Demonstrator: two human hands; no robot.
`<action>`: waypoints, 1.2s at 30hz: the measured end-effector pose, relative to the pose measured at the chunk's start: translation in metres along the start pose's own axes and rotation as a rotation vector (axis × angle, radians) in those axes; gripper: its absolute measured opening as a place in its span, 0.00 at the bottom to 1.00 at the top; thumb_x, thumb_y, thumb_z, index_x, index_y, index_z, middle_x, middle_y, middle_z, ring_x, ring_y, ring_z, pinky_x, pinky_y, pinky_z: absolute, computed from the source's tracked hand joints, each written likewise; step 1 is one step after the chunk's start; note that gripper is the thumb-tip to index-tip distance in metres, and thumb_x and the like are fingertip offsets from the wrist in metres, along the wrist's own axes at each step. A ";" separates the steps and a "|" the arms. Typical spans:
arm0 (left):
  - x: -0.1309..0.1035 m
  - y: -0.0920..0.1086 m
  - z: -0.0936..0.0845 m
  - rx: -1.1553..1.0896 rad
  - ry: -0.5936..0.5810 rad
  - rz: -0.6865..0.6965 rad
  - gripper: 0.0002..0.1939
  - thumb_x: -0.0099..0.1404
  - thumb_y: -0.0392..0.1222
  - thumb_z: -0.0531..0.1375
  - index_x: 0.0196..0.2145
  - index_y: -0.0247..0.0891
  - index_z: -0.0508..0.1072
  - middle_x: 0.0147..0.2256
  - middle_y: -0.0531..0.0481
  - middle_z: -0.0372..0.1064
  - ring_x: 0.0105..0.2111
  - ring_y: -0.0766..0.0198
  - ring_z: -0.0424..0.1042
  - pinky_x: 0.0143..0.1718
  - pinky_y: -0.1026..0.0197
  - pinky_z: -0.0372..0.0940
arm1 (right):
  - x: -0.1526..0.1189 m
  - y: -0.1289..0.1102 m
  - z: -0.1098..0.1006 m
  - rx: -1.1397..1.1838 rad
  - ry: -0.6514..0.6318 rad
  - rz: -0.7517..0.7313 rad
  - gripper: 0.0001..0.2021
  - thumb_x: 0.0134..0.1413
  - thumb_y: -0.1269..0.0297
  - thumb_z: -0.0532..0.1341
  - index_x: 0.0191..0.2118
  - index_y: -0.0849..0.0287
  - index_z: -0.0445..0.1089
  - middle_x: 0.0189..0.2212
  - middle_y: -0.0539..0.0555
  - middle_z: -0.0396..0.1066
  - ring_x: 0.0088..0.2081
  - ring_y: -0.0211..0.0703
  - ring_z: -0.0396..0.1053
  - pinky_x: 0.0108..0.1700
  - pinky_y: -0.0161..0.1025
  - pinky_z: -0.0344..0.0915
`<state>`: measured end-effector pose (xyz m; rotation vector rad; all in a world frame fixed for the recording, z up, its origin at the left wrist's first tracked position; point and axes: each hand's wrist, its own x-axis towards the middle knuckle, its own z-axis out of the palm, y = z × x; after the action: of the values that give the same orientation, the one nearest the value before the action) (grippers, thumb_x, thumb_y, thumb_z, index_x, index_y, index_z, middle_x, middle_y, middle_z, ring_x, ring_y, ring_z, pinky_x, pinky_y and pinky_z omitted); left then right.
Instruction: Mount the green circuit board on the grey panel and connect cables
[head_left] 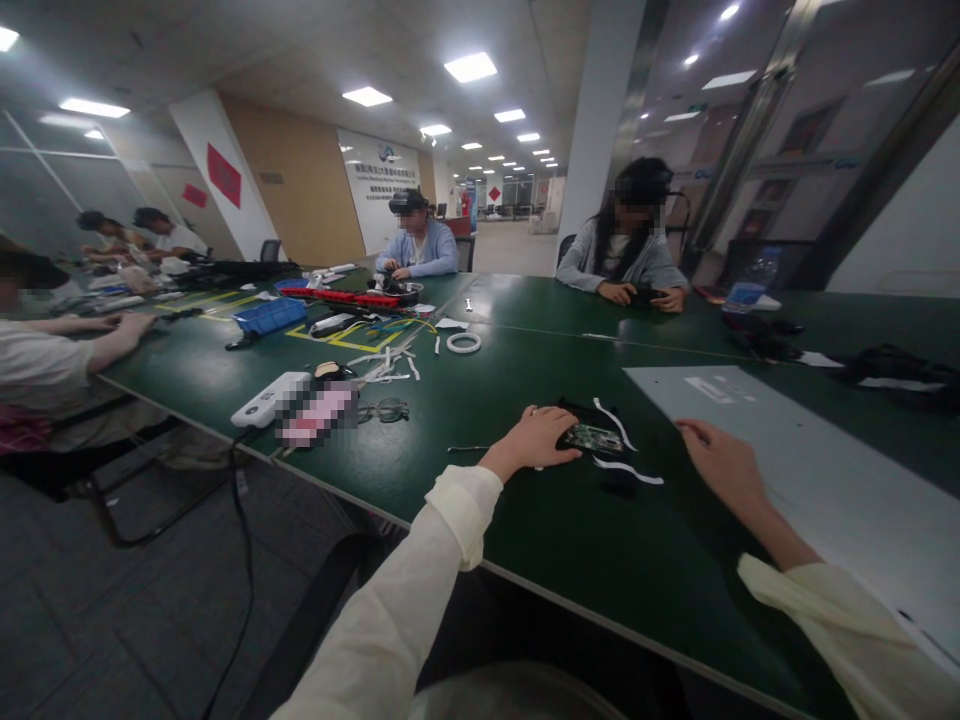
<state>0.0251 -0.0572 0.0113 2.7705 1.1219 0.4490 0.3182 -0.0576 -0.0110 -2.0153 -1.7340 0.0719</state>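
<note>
A green circuit board [598,438] lies on the dark green table in front of me, with black parts around it. My left hand [541,437] grips the board's left end, fingers at the far edge and thumb at the near one. White strips [628,471] lie curved beside the board, one at its far right and one nearer me. Over the edge of a grey panel [825,480] is my right hand [720,465], its fingers loosely stretched out and holding nothing that I can see. A thin metal tool [466,449] lies left of my left hand.
Left of me lie glasses [384,409], a pink phone-like item [322,412] and a white power strip [270,399]. A tape roll [463,343], paper strips and a blue bin [270,316] stand farther off. People sit across the table and at the left. A bottle [752,280] stands right.
</note>
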 end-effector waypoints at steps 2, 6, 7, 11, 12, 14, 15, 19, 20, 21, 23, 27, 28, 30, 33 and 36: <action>0.001 0.000 0.000 0.012 -0.001 -0.002 0.22 0.62 0.51 0.52 0.52 0.40 0.60 0.53 0.45 0.60 0.53 0.56 0.59 0.53 0.50 0.51 | -0.001 -0.001 0.001 0.027 0.007 -0.019 0.20 0.56 0.58 0.47 0.45 0.59 0.70 0.37 0.55 0.72 0.38 0.50 0.68 0.40 0.40 0.60; 0.003 0.000 0.001 0.028 -0.003 0.002 0.21 0.62 0.50 0.53 0.51 0.40 0.60 0.52 0.45 0.60 0.53 0.56 0.59 0.53 0.51 0.52 | -0.003 -0.005 0.001 0.034 0.008 -0.054 0.19 0.55 0.58 0.47 0.44 0.58 0.71 0.36 0.54 0.73 0.38 0.50 0.69 0.40 0.40 0.61; 0.002 0.000 0.001 0.027 0.000 0.003 0.21 0.62 0.51 0.52 0.51 0.40 0.60 0.52 0.45 0.60 0.53 0.56 0.59 0.53 0.51 0.52 | -0.004 -0.005 0.001 0.034 0.007 -0.057 0.19 0.55 0.58 0.47 0.43 0.57 0.72 0.36 0.53 0.73 0.37 0.50 0.69 0.40 0.40 0.61; 0.000 0.000 0.001 0.007 0.013 0.005 0.22 0.63 0.52 0.52 0.52 0.40 0.60 0.52 0.46 0.59 0.52 0.56 0.59 0.53 0.51 0.52 | -0.006 -0.008 0.000 0.056 0.029 -0.082 0.19 0.54 0.57 0.48 0.42 0.58 0.72 0.35 0.53 0.73 0.35 0.49 0.70 0.39 0.41 0.62; 0.000 0.001 0.001 0.000 0.012 0.004 0.22 0.63 0.52 0.52 0.52 0.40 0.60 0.52 0.46 0.58 0.52 0.56 0.59 0.53 0.51 0.53 | -0.006 -0.009 0.000 0.056 0.034 -0.094 0.19 0.54 0.57 0.48 0.42 0.58 0.72 0.35 0.53 0.73 0.35 0.49 0.70 0.39 0.41 0.62; -0.002 0.000 0.001 -0.024 0.014 -0.001 0.22 0.63 0.52 0.52 0.52 0.40 0.60 0.53 0.46 0.57 0.52 0.57 0.59 0.53 0.51 0.53 | -0.006 -0.010 -0.001 0.053 0.027 -0.104 0.19 0.54 0.57 0.48 0.42 0.57 0.72 0.36 0.53 0.73 0.36 0.48 0.70 0.40 0.41 0.62; -0.002 0.000 0.002 -0.040 0.024 -0.001 0.22 0.63 0.52 0.53 0.51 0.41 0.60 0.52 0.46 0.57 0.52 0.57 0.60 0.53 0.51 0.54 | -0.006 -0.011 -0.001 0.055 0.020 -0.100 0.19 0.54 0.58 0.48 0.42 0.57 0.72 0.36 0.53 0.73 0.37 0.48 0.70 0.41 0.41 0.62; -0.004 -0.002 0.004 -0.119 0.085 -0.012 0.21 0.60 0.49 0.57 0.50 0.41 0.61 0.52 0.45 0.56 0.49 0.57 0.62 0.51 0.53 0.57 | -0.006 -0.011 -0.003 0.065 0.018 -0.092 0.18 0.54 0.58 0.49 0.41 0.58 0.73 0.38 0.53 0.73 0.41 0.48 0.69 0.45 0.40 0.62; -0.004 -0.002 0.005 -0.138 0.094 -0.020 0.21 0.60 0.48 0.57 0.50 0.41 0.62 0.52 0.45 0.56 0.48 0.57 0.63 0.50 0.53 0.58 | -0.007 -0.011 -0.003 0.065 0.023 -0.098 0.18 0.55 0.58 0.48 0.41 0.58 0.72 0.38 0.53 0.73 0.41 0.48 0.69 0.44 0.40 0.62; -0.005 -0.003 0.005 -0.157 0.100 -0.027 0.21 0.60 0.47 0.58 0.50 0.41 0.62 0.53 0.45 0.56 0.48 0.58 0.63 0.50 0.53 0.59 | -0.007 -0.011 -0.003 0.067 0.027 -0.105 0.18 0.55 0.59 0.48 0.41 0.58 0.72 0.38 0.53 0.73 0.41 0.48 0.69 0.44 0.40 0.62; -0.006 -0.004 0.004 -0.189 0.121 -0.029 0.21 0.59 0.46 0.58 0.50 0.41 0.62 0.53 0.44 0.55 0.48 0.58 0.63 0.50 0.53 0.59 | -0.008 -0.012 -0.003 0.073 0.032 -0.106 0.18 0.55 0.59 0.48 0.41 0.58 0.72 0.37 0.53 0.73 0.40 0.48 0.70 0.43 0.40 0.62; -0.006 -0.007 0.000 -0.234 0.193 -0.008 0.20 0.60 0.45 0.57 0.49 0.41 0.62 0.53 0.44 0.55 0.49 0.58 0.62 0.51 0.53 0.59 | -0.008 -0.012 -0.002 0.098 0.040 -0.118 0.18 0.55 0.58 0.48 0.40 0.57 0.73 0.36 0.53 0.73 0.39 0.48 0.70 0.41 0.39 0.63; -0.005 -0.008 -0.001 -0.245 0.213 -0.005 0.19 0.60 0.45 0.57 0.49 0.40 0.62 0.53 0.44 0.56 0.49 0.58 0.62 0.51 0.53 0.59 | -0.008 -0.012 -0.001 0.107 0.040 -0.126 0.18 0.55 0.58 0.48 0.40 0.57 0.73 0.36 0.53 0.73 0.39 0.48 0.70 0.41 0.39 0.63; -0.004 -0.010 -0.002 -0.270 0.262 -0.003 0.19 0.61 0.45 0.57 0.49 0.40 0.62 0.52 0.44 0.57 0.49 0.58 0.62 0.52 0.54 0.59 | -0.008 -0.013 -0.001 0.123 0.040 -0.138 0.19 0.55 0.58 0.47 0.40 0.58 0.74 0.36 0.53 0.73 0.38 0.48 0.70 0.41 0.40 0.62; -0.002 -0.014 -0.002 -0.304 0.375 -0.003 0.19 0.60 0.43 0.58 0.48 0.39 0.63 0.51 0.44 0.58 0.50 0.58 0.61 0.54 0.55 0.57 | -0.010 -0.016 0.001 0.148 0.031 -0.149 0.20 0.56 0.56 0.48 0.39 0.60 0.74 0.36 0.55 0.73 0.38 0.49 0.70 0.41 0.41 0.62; -0.001 -0.018 -0.001 -0.328 0.486 -0.019 0.19 0.60 0.42 0.58 0.49 0.38 0.62 0.50 0.43 0.59 0.51 0.58 0.61 0.54 0.54 0.57 | -0.015 -0.022 0.000 0.192 -0.016 -0.184 0.21 0.56 0.55 0.48 0.39 0.60 0.75 0.36 0.55 0.73 0.39 0.50 0.69 0.42 0.42 0.61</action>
<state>0.0125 -0.0447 0.0085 2.4216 1.0342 1.2299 0.2949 -0.0695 -0.0065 -1.7167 -1.8398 0.1874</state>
